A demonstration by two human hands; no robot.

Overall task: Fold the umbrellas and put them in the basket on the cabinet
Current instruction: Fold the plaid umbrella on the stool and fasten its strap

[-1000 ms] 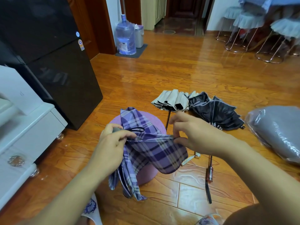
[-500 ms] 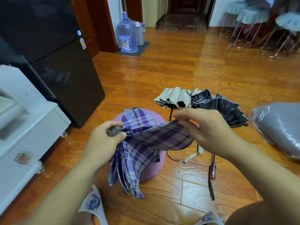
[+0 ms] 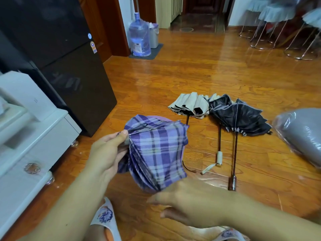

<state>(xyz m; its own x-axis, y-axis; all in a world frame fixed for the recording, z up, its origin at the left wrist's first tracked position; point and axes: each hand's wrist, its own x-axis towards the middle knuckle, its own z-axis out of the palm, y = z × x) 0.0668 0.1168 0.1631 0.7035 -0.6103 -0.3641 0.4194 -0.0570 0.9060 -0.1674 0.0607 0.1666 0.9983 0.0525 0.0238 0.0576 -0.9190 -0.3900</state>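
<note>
A purple plaid umbrella (image 3: 159, 150) hangs half-collapsed in front of me, its panels gathered in pleats. My left hand (image 3: 107, 152) grips its top end, thumb pressed on the ribs. Just under the canopy's lower edge is my right hand (image 3: 187, 204), blurred, fingers stretched leftward and holding nothing. Two more umbrellas lie on the floor beyond: a beige one (image 3: 191, 105) with a pale handle, and a black one (image 3: 239, 117) with a dark handle. No basket is in view.
A white cabinet (image 3: 34, 136) stands at the left beside a black fridge (image 3: 69, 66). A pink stool (image 3: 156, 117) peeks out behind the plaid umbrella. A grey plastic-wrapped bundle (image 3: 302, 136) lies at the right. Water bottle (image 3: 139, 35) and metal-legged stools (image 3: 271, 23) stand far back.
My right hand let go of the plaid flap and dropped below the canopy. The fabric now hangs in pleats from my left hand.
</note>
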